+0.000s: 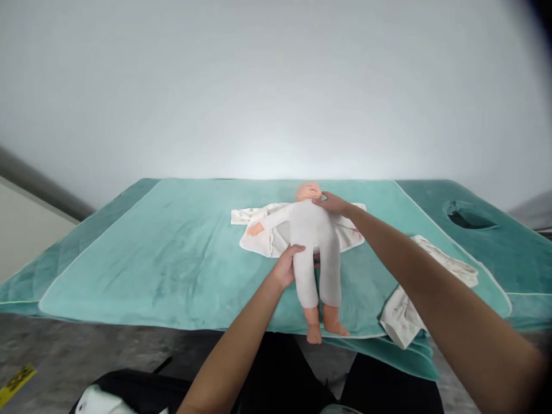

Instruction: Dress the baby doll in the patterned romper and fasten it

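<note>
Lying face-up, the white-bodied doll point(311, 227) sits clamped in both hands' grip point(288, 265).

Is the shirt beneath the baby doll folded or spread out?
Spread out: the shirt lies opened flat on both sides of the baby doll.

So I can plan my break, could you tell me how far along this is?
The shirt looks laid out, open beneath the doll. The doll is in hand, left hand at its hip, right hand by its neck. Closing the shirt seems left, as it lies open, and perhaps the printed garment, which lies apart.
</note>
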`<state>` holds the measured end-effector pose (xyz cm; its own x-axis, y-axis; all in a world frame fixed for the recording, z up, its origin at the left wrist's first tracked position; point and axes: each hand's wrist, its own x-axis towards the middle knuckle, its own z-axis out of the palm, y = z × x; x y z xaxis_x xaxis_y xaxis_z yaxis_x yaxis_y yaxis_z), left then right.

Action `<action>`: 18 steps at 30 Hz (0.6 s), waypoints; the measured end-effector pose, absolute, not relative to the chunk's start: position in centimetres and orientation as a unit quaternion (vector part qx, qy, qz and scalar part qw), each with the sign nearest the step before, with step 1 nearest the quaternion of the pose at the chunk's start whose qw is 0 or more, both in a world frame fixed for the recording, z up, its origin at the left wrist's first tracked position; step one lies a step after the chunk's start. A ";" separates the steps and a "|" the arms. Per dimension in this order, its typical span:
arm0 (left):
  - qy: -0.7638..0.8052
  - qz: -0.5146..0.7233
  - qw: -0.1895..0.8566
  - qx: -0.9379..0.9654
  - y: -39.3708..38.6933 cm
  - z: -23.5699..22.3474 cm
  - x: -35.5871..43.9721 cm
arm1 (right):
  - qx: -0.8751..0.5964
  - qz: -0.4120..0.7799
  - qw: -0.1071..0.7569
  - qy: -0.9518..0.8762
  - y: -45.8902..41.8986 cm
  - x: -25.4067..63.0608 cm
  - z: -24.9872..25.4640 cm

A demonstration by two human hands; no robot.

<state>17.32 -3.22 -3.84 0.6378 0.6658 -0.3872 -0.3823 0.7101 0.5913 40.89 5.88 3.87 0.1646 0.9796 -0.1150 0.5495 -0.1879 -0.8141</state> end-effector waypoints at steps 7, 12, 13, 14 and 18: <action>0.323 0.253 0.836 0.364 -2.6 -2.3 16.3 | -0.720 0.193 0.358 -0.562 6.4 41.8 -2.4; 0.477 0.281 0.561 0.616 4.9 0.4 11.6 | -0.656 0.060 0.438 -0.612 3.7 40.5 -1.6; 0.514 0.308 0.476 0.644 7.0 0.6 10.9 | -0.644 0.043 0.432 -0.630 3.3 39.7 -0.6; 0.548 0.323 0.393 0.664 9.1 0.5 10.5 | -0.637 0.036 0.406 -0.654 3.2 38.7 0.6; 0.630 0.216 0.252 0.702 14.9 -1.5 10.5 | -0.576 0.076 0.195 -0.790 4.5 33.7 4.4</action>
